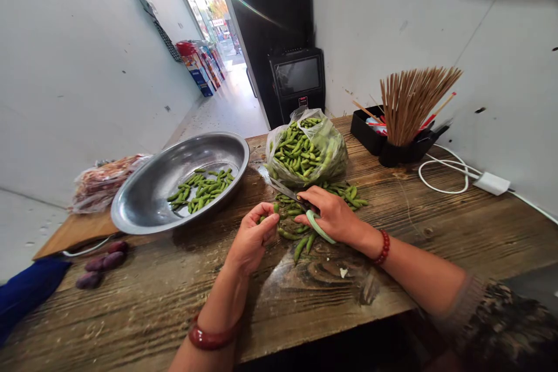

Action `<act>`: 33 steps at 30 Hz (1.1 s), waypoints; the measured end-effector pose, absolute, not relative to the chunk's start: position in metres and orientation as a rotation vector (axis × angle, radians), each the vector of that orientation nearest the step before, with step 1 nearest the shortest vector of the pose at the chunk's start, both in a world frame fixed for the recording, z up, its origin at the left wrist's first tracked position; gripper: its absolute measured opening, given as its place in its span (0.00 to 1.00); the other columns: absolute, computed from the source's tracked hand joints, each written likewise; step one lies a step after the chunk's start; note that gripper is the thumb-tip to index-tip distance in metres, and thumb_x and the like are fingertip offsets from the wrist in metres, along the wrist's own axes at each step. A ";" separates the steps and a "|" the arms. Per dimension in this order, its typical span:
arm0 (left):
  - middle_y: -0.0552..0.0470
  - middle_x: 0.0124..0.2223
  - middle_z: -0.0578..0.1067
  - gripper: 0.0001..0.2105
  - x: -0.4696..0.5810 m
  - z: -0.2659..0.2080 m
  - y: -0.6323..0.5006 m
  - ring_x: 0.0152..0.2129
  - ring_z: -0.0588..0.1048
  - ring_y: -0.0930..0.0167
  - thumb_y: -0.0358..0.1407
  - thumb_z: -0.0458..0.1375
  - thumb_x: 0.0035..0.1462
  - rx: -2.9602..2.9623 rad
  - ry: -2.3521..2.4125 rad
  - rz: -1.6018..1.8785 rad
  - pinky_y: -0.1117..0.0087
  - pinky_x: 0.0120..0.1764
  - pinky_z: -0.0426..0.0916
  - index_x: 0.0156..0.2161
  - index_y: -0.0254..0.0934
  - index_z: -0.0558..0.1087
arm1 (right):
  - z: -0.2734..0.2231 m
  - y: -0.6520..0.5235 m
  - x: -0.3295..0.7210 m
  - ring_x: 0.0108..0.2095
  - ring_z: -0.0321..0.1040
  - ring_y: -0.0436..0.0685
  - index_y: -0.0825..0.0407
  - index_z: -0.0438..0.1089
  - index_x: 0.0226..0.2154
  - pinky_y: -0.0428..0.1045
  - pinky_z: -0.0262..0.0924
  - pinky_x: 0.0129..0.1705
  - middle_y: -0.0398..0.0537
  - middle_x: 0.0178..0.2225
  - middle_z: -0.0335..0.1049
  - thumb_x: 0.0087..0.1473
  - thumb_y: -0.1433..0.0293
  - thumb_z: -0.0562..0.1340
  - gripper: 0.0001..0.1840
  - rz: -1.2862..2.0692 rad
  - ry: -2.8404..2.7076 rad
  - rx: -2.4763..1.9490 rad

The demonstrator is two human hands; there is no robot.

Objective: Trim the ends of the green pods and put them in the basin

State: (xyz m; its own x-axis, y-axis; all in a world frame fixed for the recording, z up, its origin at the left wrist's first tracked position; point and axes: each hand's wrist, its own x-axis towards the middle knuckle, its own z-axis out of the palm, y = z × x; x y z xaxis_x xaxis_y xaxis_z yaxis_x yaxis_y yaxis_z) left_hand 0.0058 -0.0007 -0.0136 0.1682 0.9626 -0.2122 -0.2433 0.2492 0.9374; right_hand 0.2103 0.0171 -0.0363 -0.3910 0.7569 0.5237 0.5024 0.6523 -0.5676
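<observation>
Between the thumb and fingers of my left hand (255,235) is a green edamame pod (276,208), mostly hidden by the fingers. My right hand (329,215) is wrapped round scissors (320,228) with pale green handles, their blades pointing up and left, just beyond the left fingertips. Loose edamame pods (300,247) lie on the wood under and around both hands. Behind them stands a clear plastic bag (337,154) full of pods. To the left, a wide steel basin (143,192) has pods gathered on its bottom.
Purple sweet potatoes (104,261) and a wooden board (65,235) are at the left of the table (183,296). A packed plastic bag (108,180) sits behind. Skewers (410,104) stand in a black holder (390,154) at right, near a white adapter (492,183) with its cable.
</observation>
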 end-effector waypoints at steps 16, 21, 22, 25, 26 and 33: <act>0.55 0.27 0.71 0.11 0.007 -0.014 -0.001 0.15 0.57 0.83 0.37 0.67 0.45 0.961 1.053 1.178 0.80 0.18 0.48 0.35 0.34 0.75 | -0.029 0.014 0.209 0.39 0.67 0.56 0.53 0.66 0.50 0.50 0.64 0.40 0.51 0.41 0.68 0.48 0.63 0.70 0.27 0.430 -2.191 -0.911; 0.55 0.25 0.70 0.14 0.009 -0.016 -0.001 0.15 0.58 0.82 0.40 0.68 0.46 1.023 1.053 1.205 0.79 0.19 0.50 0.36 0.35 0.76 | -0.029 0.013 0.209 0.39 0.67 0.56 0.51 0.65 0.51 0.50 0.64 0.41 0.51 0.42 0.67 0.47 0.63 0.70 0.30 0.436 -2.208 -0.897; 0.56 0.24 0.70 0.13 0.009 -0.017 -0.001 0.15 0.58 0.82 0.41 0.68 0.46 1.039 1.051 1.208 0.79 0.19 0.50 0.36 0.35 0.76 | -0.029 0.013 0.209 0.39 0.67 0.56 0.51 0.65 0.51 0.50 0.64 0.41 0.51 0.42 0.67 0.47 0.63 0.70 0.30 0.435 -2.210 -0.895; 0.56 0.23 0.69 0.13 0.008 -0.020 -0.001 0.15 0.57 0.81 0.41 0.68 0.46 1.069 1.056 1.215 0.78 0.19 0.50 0.35 0.35 0.76 | -0.028 0.012 0.209 0.39 0.67 0.56 0.51 0.65 0.52 0.50 0.64 0.41 0.50 0.42 0.66 0.47 0.62 0.70 0.31 0.437 -2.219 -0.898; 0.56 0.23 0.69 0.13 0.008 -0.021 -0.001 0.15 0.57 0.81 0.41 0.68 0.46 1.076 1.059 1.220 0.78 0.19 0.50 0.35 0.35 0.76 | -0.028 0.012 0.209 0.39 0.67 0.56 0.51 0.65 0.52 0.50 0.64 0.41 0.50 0.42 0.66 0.47 0.62 0.70 0.31 0.438 -2.221 -0.898; 0.55 0.24 0.71 0.12 0.008 -0.022 -0.001 0.15 0.58 0.81 0.40 0.67 0.47 1.122 1.062 1.214 0.78 0.19 0.50 0.35 0.35 0.76 | -0.028 0.012 0.208 0.39 0.67 0.57 0.53 0.65 0.51 0.51 0.65 0.41 0.51 0.41 0.66 0.47 0.61 0.70 0.30 0.456 -2.218 -0.877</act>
State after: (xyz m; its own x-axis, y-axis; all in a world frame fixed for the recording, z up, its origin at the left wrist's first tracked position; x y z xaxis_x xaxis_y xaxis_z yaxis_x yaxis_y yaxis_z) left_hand 0.0081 -0.0009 -0.0221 0.0680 0.9976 -0.0108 -0.1434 0.0205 0.9895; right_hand 0.2083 0.0117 -0.0279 -0.5273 0.7022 0.4784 0.4565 0.7090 -0.5375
